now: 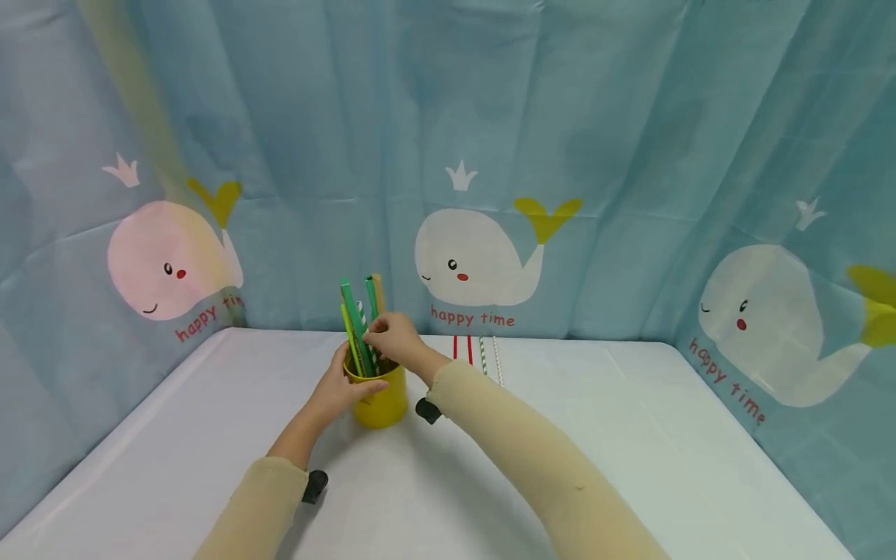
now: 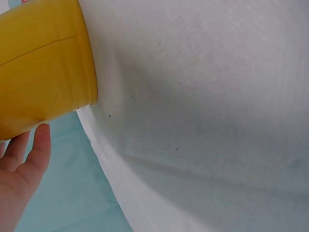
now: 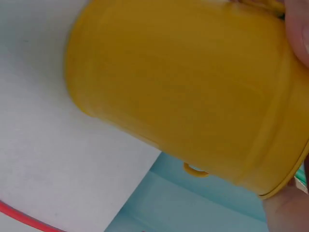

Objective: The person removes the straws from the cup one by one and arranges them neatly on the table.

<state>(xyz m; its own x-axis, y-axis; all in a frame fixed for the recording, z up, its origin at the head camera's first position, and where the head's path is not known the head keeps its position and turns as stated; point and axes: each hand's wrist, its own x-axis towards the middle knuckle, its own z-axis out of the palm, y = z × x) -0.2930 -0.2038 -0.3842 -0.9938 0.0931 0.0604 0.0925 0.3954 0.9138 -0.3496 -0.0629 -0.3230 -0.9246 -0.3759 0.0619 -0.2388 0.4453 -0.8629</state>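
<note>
A small yellow bucket (image 1: 381, 406) stands on the white table at centre-left, with several straws upright in it. My left hand (image 1: 339, 391) grips the bucket by its rim, thumb across the front; some of its fingers touch the side in the left wrist view. Over the mouth, my right hand (image 1: 397, 339) pinches a green-and-white striped straw (image 1: 361, 313), though the fingertips partly hide the spot. Beside it stand green straws (image 1: 351, 303), a yellow-green straw (image 1: 348, 327) and a tan straw (image 1: 379, 292). The bucket's wall (image 3: 174, 82) fills much of the right wrist view.
Behind my right forearm, red straws (image 1: 456, 347), a green-striped straw (image 1: 483, 354) and a pale striped straw (image 1: 498, 359) lie on the white table (image 1: 602, 420). A blue curtain (image 1: 336, 155) with printed whales hangs along the back and sides.
</note>
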